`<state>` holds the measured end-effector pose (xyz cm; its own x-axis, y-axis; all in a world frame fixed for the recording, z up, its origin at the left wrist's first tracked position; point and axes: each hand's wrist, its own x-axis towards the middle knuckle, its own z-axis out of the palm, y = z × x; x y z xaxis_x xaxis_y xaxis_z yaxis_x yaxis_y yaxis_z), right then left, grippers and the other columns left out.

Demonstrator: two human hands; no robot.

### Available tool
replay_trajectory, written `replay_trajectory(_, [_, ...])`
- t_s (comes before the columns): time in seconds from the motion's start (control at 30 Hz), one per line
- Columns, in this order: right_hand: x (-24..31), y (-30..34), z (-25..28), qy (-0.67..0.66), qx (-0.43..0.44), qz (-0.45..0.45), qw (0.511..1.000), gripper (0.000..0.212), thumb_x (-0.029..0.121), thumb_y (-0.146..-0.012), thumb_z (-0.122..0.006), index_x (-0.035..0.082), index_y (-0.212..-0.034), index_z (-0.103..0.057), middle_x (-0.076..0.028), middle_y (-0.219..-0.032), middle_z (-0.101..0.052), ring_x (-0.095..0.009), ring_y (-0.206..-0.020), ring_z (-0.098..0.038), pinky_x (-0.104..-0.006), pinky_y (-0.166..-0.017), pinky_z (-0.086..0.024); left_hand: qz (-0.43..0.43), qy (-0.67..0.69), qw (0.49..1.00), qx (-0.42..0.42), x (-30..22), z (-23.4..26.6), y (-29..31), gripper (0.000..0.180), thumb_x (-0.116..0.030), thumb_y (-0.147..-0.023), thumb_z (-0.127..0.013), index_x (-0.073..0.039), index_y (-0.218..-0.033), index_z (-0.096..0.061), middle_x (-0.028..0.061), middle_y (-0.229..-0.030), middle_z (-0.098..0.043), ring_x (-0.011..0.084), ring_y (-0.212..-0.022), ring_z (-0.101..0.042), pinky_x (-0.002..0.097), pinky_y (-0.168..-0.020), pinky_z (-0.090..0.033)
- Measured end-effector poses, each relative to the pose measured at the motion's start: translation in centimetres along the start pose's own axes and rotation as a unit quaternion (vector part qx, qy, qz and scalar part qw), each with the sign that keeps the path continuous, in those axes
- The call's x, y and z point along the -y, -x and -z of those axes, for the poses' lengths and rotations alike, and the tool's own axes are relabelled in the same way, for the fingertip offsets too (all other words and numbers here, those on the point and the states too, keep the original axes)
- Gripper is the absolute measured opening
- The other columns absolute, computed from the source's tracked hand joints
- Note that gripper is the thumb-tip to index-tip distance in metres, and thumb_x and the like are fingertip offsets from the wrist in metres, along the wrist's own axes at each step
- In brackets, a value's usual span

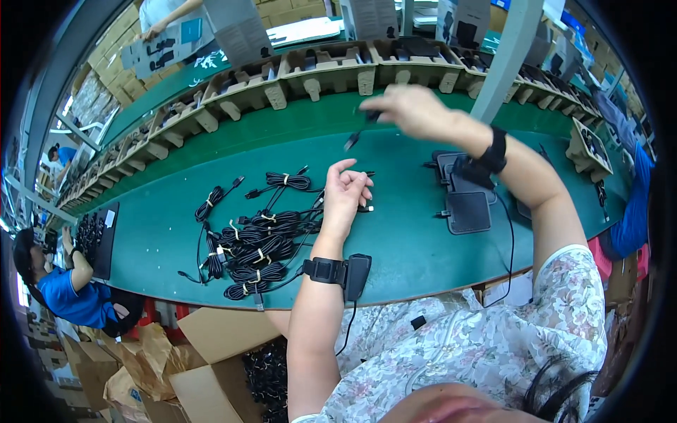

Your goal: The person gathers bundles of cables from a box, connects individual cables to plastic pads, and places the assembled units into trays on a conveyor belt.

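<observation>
My right hand [412, 113], blurred by motion, is raised over the far side of the green table. Its fingers pinch a black cable [354, 139], whose plug end hangs down to the left. My left hand [344, 192] is lower and nearer, palm partly up, with fingers loosely curled and the index finger apart. I see nothing held in it. Cable ends, one a pale plug [368, 209], stick out beside and behind it. To its left lies a pile of tied black cables [261, 240], with a separate coiled cable [288, 181] at the pile's far side.
Flat black square devices [468, 212] lie to the right. Cardboard trays [328, 70] with black parts line a ledge behind the table; another tray [591, 149] stands far right. A grey post [508, 60] rises behind my right hand. An open carton [229, 384] holds dark cables below. Co-workers [77, 285] are nearby.
</observation>
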<state>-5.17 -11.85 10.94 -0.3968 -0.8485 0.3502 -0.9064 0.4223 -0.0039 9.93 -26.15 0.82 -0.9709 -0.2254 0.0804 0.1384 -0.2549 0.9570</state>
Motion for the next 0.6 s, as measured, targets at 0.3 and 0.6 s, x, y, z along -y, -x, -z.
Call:
replay_trajectory(0.3, [-17.8,-7.7,1.9,0.219,-0.173,-0.145,0.949,0.026,0.009,-0.079,-0.059,0.011,-0.104,-0.061,-0.014,-0.092,-0.064,-0.031,-0.09,-0.063,-0.0432,-0.074,-0.05,0.038,-0.104,0.994,0.0,0.8,-0.1,-0.5,0.038,-0.002,-0.089,-0.052,-0.001,-0.123,-0.035,0.0068,-0.08,-0.057,0.0084,-0.055,-0.053,0.0196,-0.045,-0.041])
replay_trajectory(0.6, [-19.9,-12.3,-1.9,0.334,-0.02,-0.111,0.936,0.017,0.009,-0.081,-0.055,0.007,-0.094,-0.066,-0.013,-0.09,-0.067,-0.033,-0.087,-0.065,-0.0434,-0.075,-0.051,0.067,-0.102,0.992,-0.01,0.7,-0.2,-0.4,0.039,-0.001,-0.089,-0.052,-0.001,-0.124,-0.035,0.0055,-0.079,-0.056,0.0085,-0.056,-0.052,0.0214,-0.047,-0.041])
